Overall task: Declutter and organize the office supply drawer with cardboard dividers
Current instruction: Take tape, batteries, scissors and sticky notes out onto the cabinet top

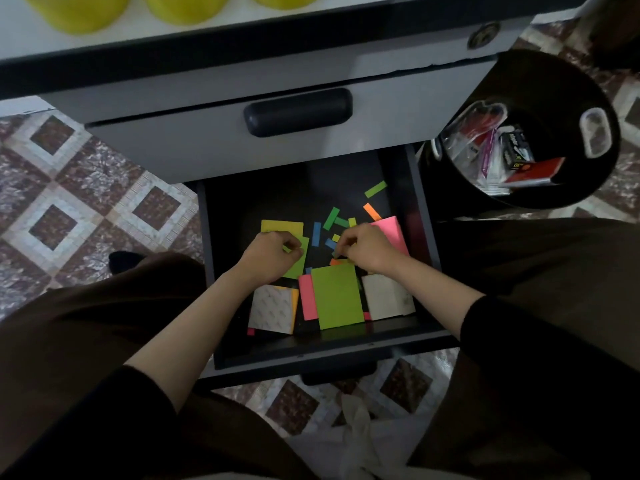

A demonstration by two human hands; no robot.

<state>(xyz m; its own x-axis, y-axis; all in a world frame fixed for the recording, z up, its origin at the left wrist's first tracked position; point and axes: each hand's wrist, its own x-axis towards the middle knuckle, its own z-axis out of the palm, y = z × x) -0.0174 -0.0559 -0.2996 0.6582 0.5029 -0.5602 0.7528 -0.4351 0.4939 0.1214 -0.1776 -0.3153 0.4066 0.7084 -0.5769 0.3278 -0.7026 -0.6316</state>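
Both hands reach into the open drawer [424, 209]: left hand [273, 254] and right hand [363, 249] apparently pinch small sticky-note strips [331, 218].

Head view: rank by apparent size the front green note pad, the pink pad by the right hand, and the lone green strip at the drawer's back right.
1. green note pad, clearly largest.
2. pink pad, smaller, though the right hand hides part of it, so its full size is unsure.
3. green strip, smallest.

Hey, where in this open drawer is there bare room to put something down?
Bare drawer floor lies at the back, under the closed drawer, and along the left wall. The middle and front are crowded with sticky note pads and loose strips around both hands.
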